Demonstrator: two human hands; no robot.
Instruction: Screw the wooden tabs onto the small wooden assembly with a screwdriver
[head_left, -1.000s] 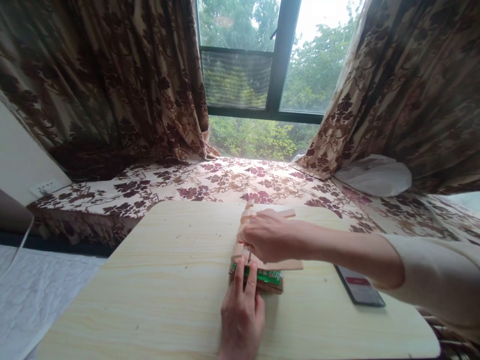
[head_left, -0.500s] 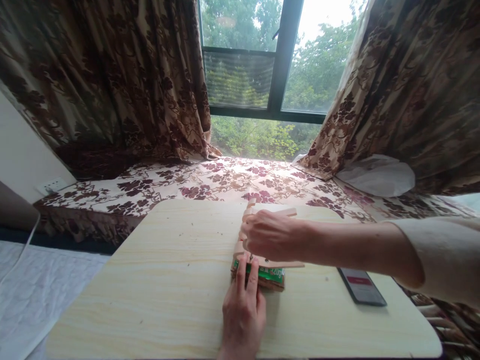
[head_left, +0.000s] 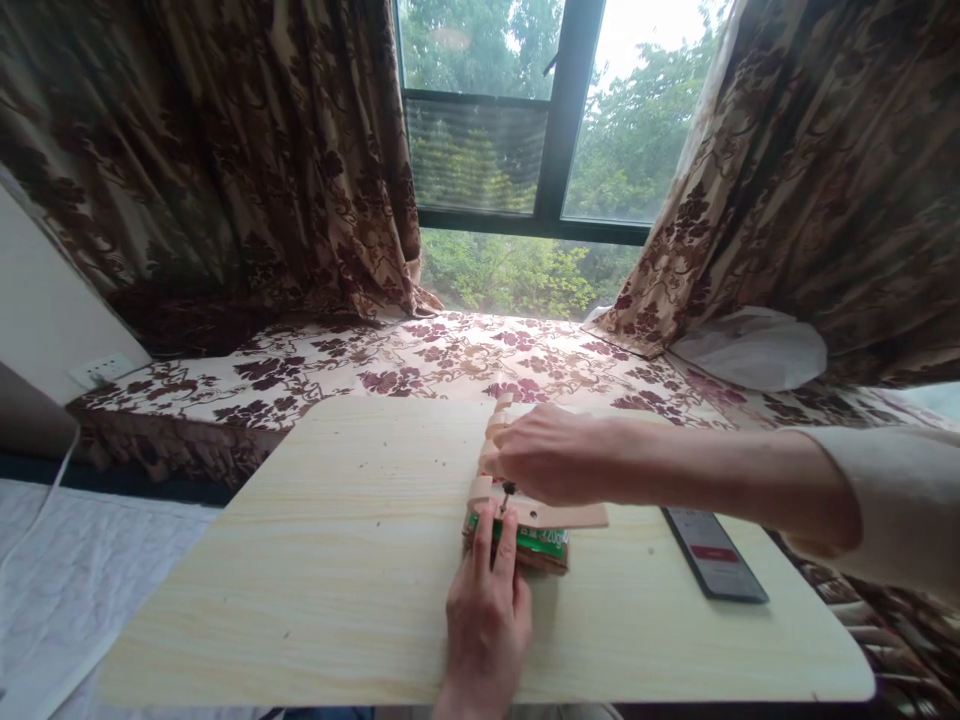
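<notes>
A pale, wood-coloured flat piece [head_left: 574, 516] with dark holes and a rounded, raised left end lies across a green printed packet [head_left: 544, 540]. Beneath the packet shows a brown block-like edge. My left hand [head_left: 487, 610] rests at the near side, its index and middle fingers stretched forward and pressing on the packet and the pale piece; its thumb is hidden. Just beyond, my right hand [head_left: 551, 455] is closed above the row of pale curved pieces [head_left: 495, 428]. What its fingertips hold is hidden. A small dark screw-like thing [head_left: 508, 489] stands out below those fingers.
The light wood-grain table [head_left: 300, 570] carries a few dark specks. A phone [head_left: 716, 555] with a lit screen lies on the right, beneath my forearm. Behind stand a flower-patterned ledge [head_left: 420, 360], curtains, a window and a white plastic bag [head_left: 754, 350].
My right hand has shifted slightly, uncovering more of the near pale piece and the small dark thing. My left hand stays in place. The view has moved a little.
</notes>
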